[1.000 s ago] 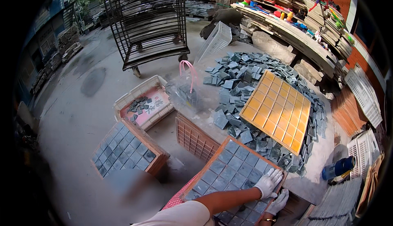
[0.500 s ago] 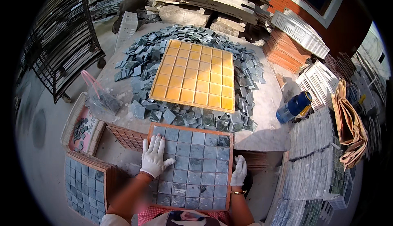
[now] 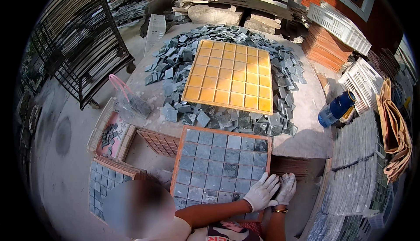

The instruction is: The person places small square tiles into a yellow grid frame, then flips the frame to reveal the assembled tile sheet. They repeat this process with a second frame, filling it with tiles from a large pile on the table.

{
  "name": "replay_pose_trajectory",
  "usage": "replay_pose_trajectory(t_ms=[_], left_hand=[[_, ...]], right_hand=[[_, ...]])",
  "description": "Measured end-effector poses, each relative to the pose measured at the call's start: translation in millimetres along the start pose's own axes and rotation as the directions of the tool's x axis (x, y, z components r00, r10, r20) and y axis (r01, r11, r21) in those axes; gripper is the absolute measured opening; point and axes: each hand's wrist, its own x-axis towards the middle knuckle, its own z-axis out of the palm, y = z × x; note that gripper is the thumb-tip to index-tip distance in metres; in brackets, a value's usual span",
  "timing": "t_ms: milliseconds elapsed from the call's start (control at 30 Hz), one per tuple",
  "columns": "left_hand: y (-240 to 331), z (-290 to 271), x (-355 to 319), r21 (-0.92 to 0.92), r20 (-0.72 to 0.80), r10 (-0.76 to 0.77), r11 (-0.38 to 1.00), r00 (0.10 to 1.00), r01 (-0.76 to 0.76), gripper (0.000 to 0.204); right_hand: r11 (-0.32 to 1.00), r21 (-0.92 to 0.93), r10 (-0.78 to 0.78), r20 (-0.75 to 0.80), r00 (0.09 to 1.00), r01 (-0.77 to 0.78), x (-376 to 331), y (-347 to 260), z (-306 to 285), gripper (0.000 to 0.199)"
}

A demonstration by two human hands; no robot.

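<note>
Both gloved hands flat, open: left hand (image 3: 261, 192) and right hand (image 3: 286, 187) touching, pressing near-right corner of grey-tiled tray (image 3: 221, 166). Tray near; empty yellow grid tray (image 3: 229, 76) farther, on loose tiles (image 3: 175, 62).

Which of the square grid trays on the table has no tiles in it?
The yellow grid tray farther up the table, ringed by loose grey tiles; all its cells are bare. The brown-framed tray under both gloved hands is filled with grey tiles.

Single head view — high above, facing down, wide fisheye, worktable (image 3: 306, 123) near below
</note>
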Motion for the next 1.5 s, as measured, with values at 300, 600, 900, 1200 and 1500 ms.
replay_pose_trajectory(t_ms=[300, 600, 900, 1200, 1500], left_hand=[[-51, -81, -154, 0.225, -0.014, -0.291, 0.931, 0.957, 0.287, 0.076], [-58, -91, -225, 0.269, -0.093, -0.560, 0.782, 0.823, 0.562, 0.085], [-53, -91, -229, 0.332, -0.100, -0.554, 0.765, 0.827, 0.552, 0.095], [-25, -60, -137, 0.138, -0.019, -0.205, 0.969, 0.979, 0.206, 0.089], [29, 15, -39, -0.088, 0.129, 0.150, 0.986, 0.980, -0.139, 0.085]], right_hand=[[0.660, -0.510, -0.305, 0.489, 0.817, 0.551, 2, -25, -12, 0.047], [-0.141, -0.441, 0.149, 0.876, 0.459, 0.886, 16, -23, 94, 0.083], [0.307, -0.464, -0.138, 0.842, 0.521, 0.831, -26, -27, 40, 0.078], [0.681, -0.617, -0.172, 0.389, 0.905, 0.395, -43, -25, -14, 0.040], [0.728, -0.541, -0.273, 0.337, 0.901, 0.422, -48, -53, 16, 0.037]])
